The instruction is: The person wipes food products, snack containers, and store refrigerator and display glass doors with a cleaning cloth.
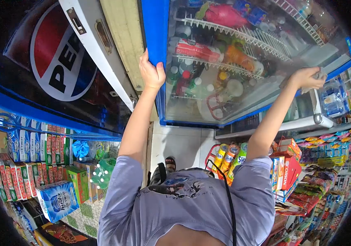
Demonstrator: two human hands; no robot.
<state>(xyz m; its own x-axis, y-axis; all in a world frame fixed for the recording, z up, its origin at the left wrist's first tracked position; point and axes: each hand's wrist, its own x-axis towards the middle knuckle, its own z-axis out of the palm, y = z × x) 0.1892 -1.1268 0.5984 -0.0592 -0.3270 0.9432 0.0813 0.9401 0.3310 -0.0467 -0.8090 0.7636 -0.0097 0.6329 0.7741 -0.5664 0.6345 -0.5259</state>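
Observation:
My left hand (151, 72) grips the blue edge of a glass fridge door (154, 37), its thumb lying against the frame. On the right, my right hand (308, 78) is closed on a crumpled greyish cloth (319, 75), held at the door's glass near its blue edge. Behind the glass, which looks hazy, white wire shelves (233, 32) hold bottles, a red-labelled pack (198, 50) and a pink item (224, 15).
A dark panel with a Pepsi logo (62, 53) stands at the left, above stacked toothpaste boxes (30, 141). Yellow and green snack cans (221, 155), an Orion box (290, 172) and hanging packets (327, 141) are on the right. Tiled floor (183, 143) shows below the door.

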